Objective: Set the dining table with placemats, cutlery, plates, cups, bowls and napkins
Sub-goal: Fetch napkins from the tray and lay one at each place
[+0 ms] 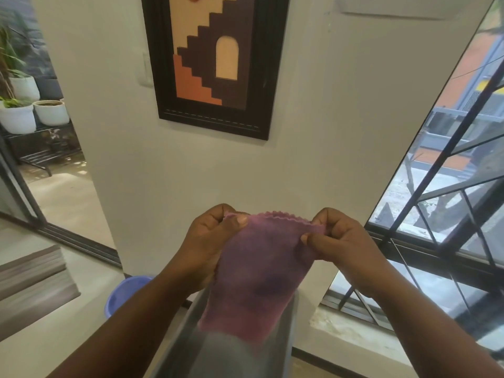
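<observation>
A purple cloth napkin [259, 274] with a scalloped top edge hangs in the air in front of me. My left hand [210, 238] pinches its upper left corner between thumb and curled fingers. My right hand [338, 236] pinches the upper right corner the same way. The cloth is stretched between both hands and its lower end dangles, blurred, over a grey metal surface [196, 339]. No plates, cutlery or placemats are in view.
A white wall with a framed picture [215, 64] stands straight ahead. A blue plastic basin [125, 293] sits on the floor at lower left. White plant pots [32, 113] stand beyond the sliding door on the left. A barred window [450, 214] fills the right.
</observation>
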